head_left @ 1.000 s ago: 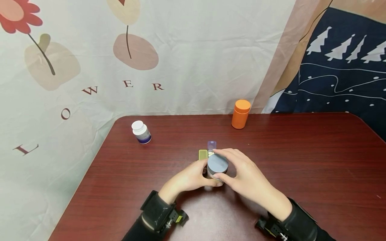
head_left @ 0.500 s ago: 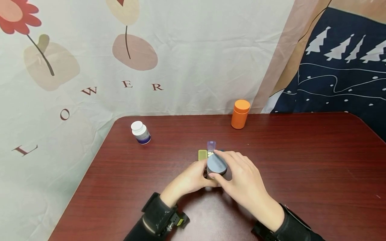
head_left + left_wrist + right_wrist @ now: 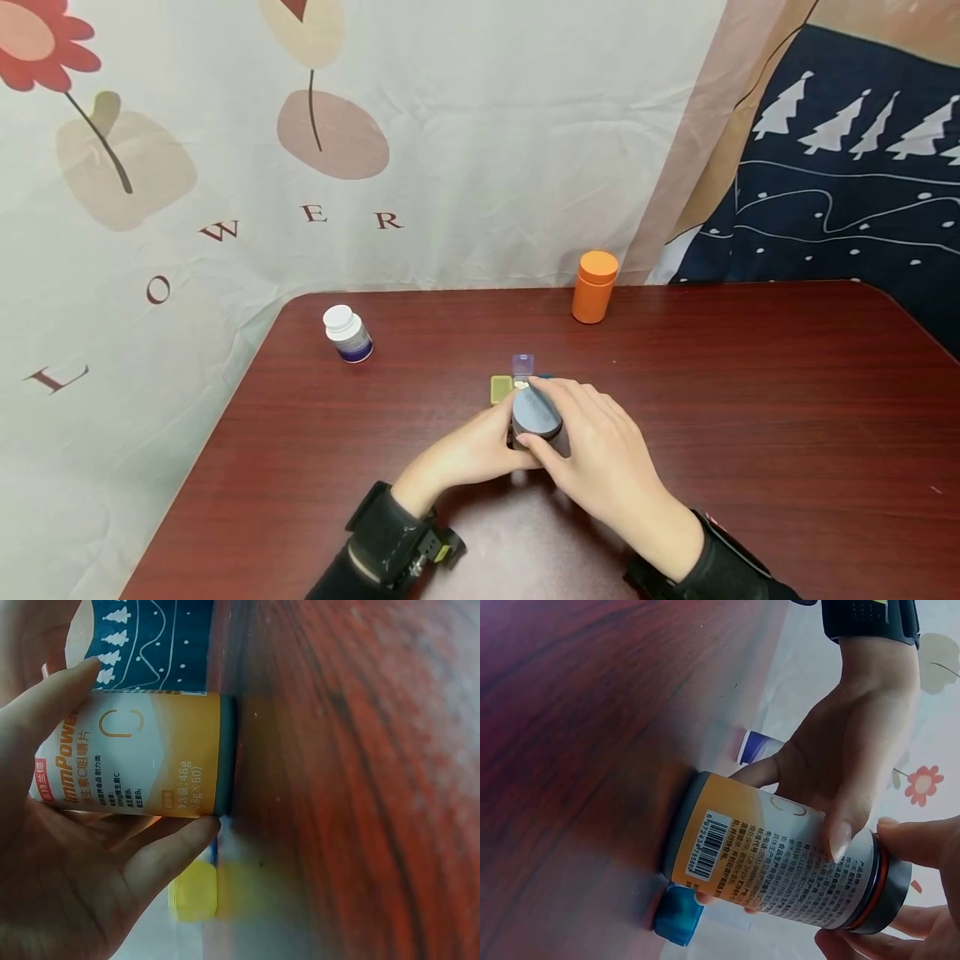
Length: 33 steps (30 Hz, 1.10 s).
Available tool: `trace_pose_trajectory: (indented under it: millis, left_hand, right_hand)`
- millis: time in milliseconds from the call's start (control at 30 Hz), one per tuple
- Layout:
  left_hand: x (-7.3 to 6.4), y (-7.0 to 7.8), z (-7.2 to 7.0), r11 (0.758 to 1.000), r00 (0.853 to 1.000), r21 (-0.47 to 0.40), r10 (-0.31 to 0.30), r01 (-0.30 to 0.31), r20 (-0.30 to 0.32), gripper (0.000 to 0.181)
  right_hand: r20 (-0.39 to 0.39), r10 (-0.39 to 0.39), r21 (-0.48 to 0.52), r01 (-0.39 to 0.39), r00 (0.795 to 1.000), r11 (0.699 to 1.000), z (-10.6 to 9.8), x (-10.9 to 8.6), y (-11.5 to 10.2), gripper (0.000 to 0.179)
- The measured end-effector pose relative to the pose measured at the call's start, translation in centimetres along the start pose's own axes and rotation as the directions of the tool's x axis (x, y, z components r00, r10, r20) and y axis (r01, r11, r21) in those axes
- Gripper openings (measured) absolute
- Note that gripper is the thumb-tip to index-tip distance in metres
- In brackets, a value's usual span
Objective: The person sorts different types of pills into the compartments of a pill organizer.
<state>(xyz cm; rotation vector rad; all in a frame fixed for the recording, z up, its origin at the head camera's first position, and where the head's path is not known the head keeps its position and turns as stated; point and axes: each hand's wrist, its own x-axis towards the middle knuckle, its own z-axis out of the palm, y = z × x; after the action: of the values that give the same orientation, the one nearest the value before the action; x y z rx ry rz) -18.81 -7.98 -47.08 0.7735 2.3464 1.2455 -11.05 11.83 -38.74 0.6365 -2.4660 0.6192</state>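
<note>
A vitamin C tablet bottle [image 3: 772,855], orange and white with printed labels, stands on the table in front of me. My left hand [image 3: 472,447] grips its body from the left, thumb on the near side and fingers behind. On top is a grey lid [image 3: 536,412], which my right hand [image 3: 603,446] holds by the rim between thumb and fingers. A dark band with a thin orange-red line shows below the lid in the right wrist view. Just behind the bottle, partly hidden, sits a pill organizer with a yellow-green part [image 3: 501,389] and a raised purple flap [image 3: 522,364].
A white bottle [image 3: 348,333] with a purple band stands at the back left of the brown table [image 3: 750,433]. Farther right, near the back edge, is an orange bottle [image 3: 595,287]. A patterned cloth [image 3: 487,150] hangs behind the table.
My right hand has turned on the lid, its thumb sliding left along the near rim and its wrist swinging left. The left hand keeps its hold on the bottle.
</note>
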Motion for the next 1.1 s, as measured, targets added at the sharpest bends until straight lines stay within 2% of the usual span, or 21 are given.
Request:
trace_pose_trajectory:
  millis: [167, 300, 333, 400, 567, 633, 767, 867, 1000, 1100]
  left_hand:
    - [0.3, -0.8, 0.0, 1.0, 1.0, 0.012, 0.011, -0.011, -0.006, 0.082]
    - [0.1, -0.5, -0.5, 0.999, 0.999, 0.017, 0.031, -0.031, 0.007, 0.073]
    - [0.0, -0.1, -0.7, 0.999, 0.999, 0.031, 0.037, -0.038, 0.01, 0.071]
    - [-0.7, 1.8, -1.6, 0.999, 0.999, 0.02, 0.036, -0.036, 0.016, 0.067]
    - [-2.4, 6.7, -3.7, 0.999, 0.999, -0.025, -0.036, 0.036, -0.022, 0.055]
    - [-2.6, 7.3, -4.1, 0.998, 0.997, -0.023, -0.063, 0.061, -0.052, 0.05]
    - [-2.5, 6.9, -4.1, 0.995, 0.99, 0.016, -0.096, 0.098, -0.099, 0.04]
    - [-1.5, 3.5, -3.3, 0.99, 0.986, 0.078, -0.105, 0.115, -0.127, 0.038]
    - [-0.7, 0.4, -2.8, 0.986, 0.987, 0.127, -0.095, 0.112, -0.131, 0.041]
    - [-1.1, 1.4, -3.0, 0.985, 0.987, 0.127, -0.097, 0.113, -0.125, 0.041]
  right_hand:
    - [0.082, 0.042, 0.02, -0.044, 0.996, 0.999, -0.3, 0.3, 0.1, 0.068]
    - [0.14, 0.09, 0.048, -0.097, 0.986, 0.994, -0.9, 0.7, 0.5, 0.065]
    - [0.149, 0.1, 0.053, -0.108, 0.984, 0.993, -1.2, 0.8, 0.6, 0.064]
    - [0.163, 0.115, 0.058, -0.125, 0.98, 0.99, -1.6, 1.1, 1.0, 0.064]
    - [0.204, 0.188, 0.051, -0.202, 0.961, 0.978, -3.1, 1.9, 2.1, 0.063]
    - [0.213, 0.217, 0.045, -0.232, 0.952, 0.972, -3.6, 2.2, 2.7, 0.064]
    - [0.213, 0.257, 0.037, -0.271, 0.943, 0.962, -4.4, 2.8, 3.9, 0.065]
    - [0.214, 0.273, 0.035, -0.286, 0.938, 0.957, -4.6, 3.4, 4.8, 0.067]
    - [0.219, 0.273, 0.053, -0.291, 0.937, 0.955, -4.9, 4.8, 6.0, 0.068]
    - [0.22, 0.271, 0.066, -0.291, 0.937, 0.954, -5.1, 6.1, 6.7, 0.068]
